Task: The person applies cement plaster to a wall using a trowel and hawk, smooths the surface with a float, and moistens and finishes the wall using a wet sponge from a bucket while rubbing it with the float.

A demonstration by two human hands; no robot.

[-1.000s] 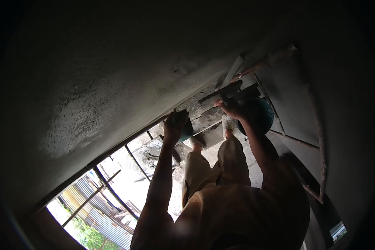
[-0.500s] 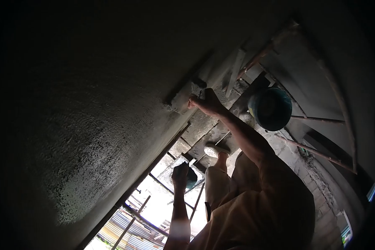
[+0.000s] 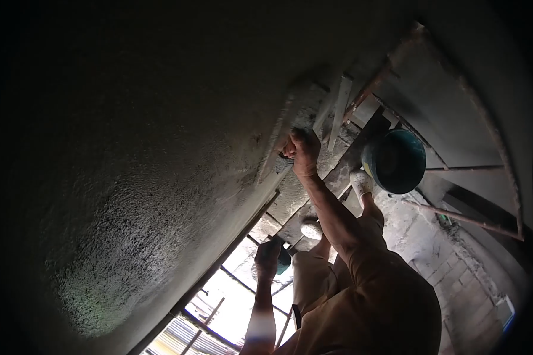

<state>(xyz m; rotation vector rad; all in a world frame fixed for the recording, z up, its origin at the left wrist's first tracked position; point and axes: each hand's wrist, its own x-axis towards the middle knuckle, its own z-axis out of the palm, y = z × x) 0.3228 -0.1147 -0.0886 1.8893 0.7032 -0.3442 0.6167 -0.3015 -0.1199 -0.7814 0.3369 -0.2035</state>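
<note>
My right hand (image 3: 302, 151) is closed round the handle of a long flat float (image 3: 283, 133), which lies against the grey plastered wall (image 3: 177, 160). Lower down, my left hand (image 3: 268, 258) grips a small dark teal container (image 3: 283, 261), whose contents I cannot make out. The wall is rough and glistening at the lower left and smoother higher up.
A round teal bucket (image 3: 397, 161) stands right of my feet. My white shoes (image 3: 311, 229) are on planks. A rusty metal frame (image 3: 491, 118) rises at the right. Bars (image 3: 238, 279) cross a bright opening below the wall, and a pale board (image 3: 340, 109) leans near the corner.
From beside the bucket, my right hand has come over to the wall with the float, which has since turned steeper. My left hand now shows lower in view, still gripping the container. The view has shifted.
</note>
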